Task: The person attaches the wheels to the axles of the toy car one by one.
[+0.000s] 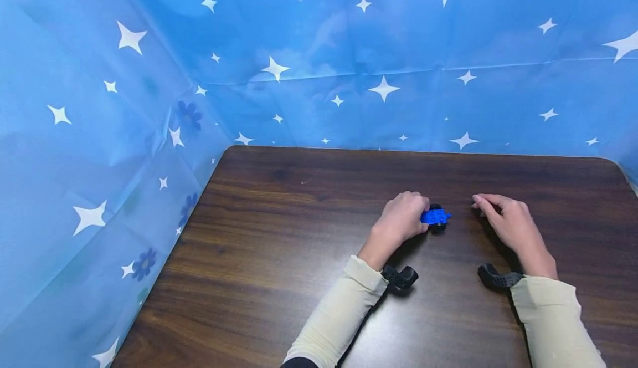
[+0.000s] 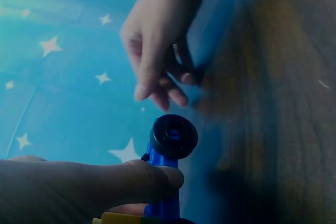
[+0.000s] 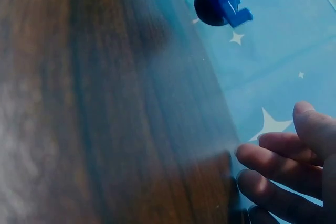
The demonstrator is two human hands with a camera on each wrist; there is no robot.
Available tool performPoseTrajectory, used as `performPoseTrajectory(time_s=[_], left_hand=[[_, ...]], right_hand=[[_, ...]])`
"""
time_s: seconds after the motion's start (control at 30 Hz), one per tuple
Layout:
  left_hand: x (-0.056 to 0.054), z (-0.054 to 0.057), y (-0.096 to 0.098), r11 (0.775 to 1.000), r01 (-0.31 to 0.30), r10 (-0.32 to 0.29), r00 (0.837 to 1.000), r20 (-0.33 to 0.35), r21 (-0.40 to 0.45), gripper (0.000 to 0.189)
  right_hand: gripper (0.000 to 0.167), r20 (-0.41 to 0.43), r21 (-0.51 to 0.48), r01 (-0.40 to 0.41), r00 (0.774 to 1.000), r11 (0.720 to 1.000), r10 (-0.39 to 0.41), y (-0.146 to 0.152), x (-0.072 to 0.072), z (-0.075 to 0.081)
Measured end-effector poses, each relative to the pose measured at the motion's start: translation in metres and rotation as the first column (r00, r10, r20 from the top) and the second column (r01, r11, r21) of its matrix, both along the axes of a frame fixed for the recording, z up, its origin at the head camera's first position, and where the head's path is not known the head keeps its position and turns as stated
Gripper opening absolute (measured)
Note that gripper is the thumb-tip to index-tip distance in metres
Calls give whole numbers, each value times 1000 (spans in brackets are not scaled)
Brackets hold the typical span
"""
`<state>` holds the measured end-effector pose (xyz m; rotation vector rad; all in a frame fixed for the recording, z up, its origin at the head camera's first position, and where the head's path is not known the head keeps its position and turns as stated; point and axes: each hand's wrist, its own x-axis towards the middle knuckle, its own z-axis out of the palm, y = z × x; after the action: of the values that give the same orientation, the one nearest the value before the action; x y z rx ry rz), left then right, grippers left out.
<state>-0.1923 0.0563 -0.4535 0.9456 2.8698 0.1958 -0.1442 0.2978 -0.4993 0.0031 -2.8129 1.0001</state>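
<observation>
A small blue toy car with black wheels sits at the fingertips of my left hand, which grips its left end over the table. In the left wrist view, the thumb lies along the car's blue body, behind a black wheel. A yellow piece shows beside the body at the lower edge. My right hand is apart from the car, to its right, with fingers loosely bent and nothing between them. The right wrist view shows a small blue hook on the car's end.
The dark wooden table has a rounded far edge against a blue cloth backdrop with white stars. Another star-printed cloth hangs along the left side. Black wrist mounts jut from both cream sleeves.
</observation>
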Motion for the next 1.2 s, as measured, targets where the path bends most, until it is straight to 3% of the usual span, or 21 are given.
performPoseTrajectory(time_s=[0.23, 0.43, 0.8, 1.2], left_hand=[[5, -2, 5, 991, 73, -85, 991, -103, -115, 23], [8, -4, 9, 985, 67, -87, 989, -120, -162, 32], [12, -8, 9, 987, 77, -94, 989, -118, -144, 32], [17, -8, 11, 974, 95, -126, 982, -141, -205, 42]], right_hand=[[51, 12, 21, 4, 1000, 1000, -4, -1, -1, 2], [50, 9, 24, 5, 1000, 1000, -5, -1, -2, 2], [48, -9, 18, -11, 1000, 1000, 12, 0, -2, 2], [47, -27, 27, -22, 999, 999, 23, 1, -1, 1]])
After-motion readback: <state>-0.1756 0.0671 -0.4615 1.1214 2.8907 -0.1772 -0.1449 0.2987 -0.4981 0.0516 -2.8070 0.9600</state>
